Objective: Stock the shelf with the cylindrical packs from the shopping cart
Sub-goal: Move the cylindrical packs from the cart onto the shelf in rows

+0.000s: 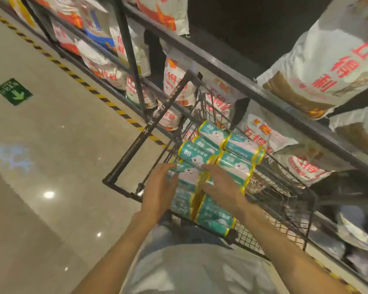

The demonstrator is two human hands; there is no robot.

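The cylindrical packs (212,158) lie stacked in the shopping cart (284,187), beside the shelf (231,75). The left hand (159,194) and right hand (221,185) press on them, fingers spread, not gripping. Pulling one could make the others roll off.

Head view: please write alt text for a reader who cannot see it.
Both hands, left hand and right hand, reach onto teal cylindrical packs stacked in a black wire shopping cart. The cart stands against a dark metal shelf loaded with white sacks.
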